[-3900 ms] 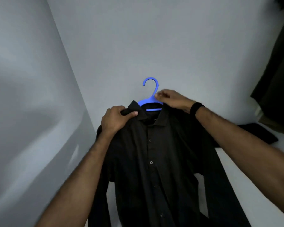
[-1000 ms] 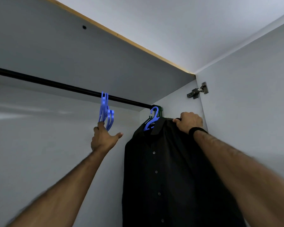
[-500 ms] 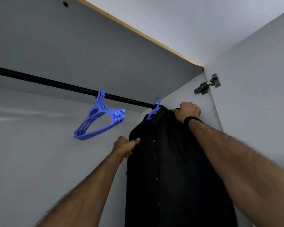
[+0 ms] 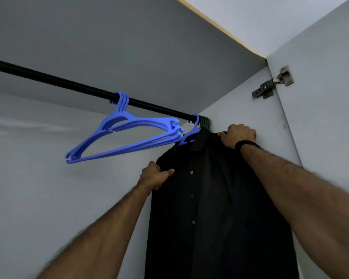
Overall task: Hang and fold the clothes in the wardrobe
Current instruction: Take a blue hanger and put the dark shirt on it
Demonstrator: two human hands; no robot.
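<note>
Spare hangers swung flatter, black buttoned shirt hanging, both grips clamped on its shoulders

Plain black shirt at lower centre-right of the frame, unpatterned, with small pale-rimmed buttons down the front. Bright blue hanger at its collar. Bunch of empty hangers in the same bright blue at centre-left. Dark green hooks just right of them. Black rail across the upper left. Pale grey panels, darker grey overhead. Light wood edge strip at upper right. Silver hinge at right. Black wristband.
</note>
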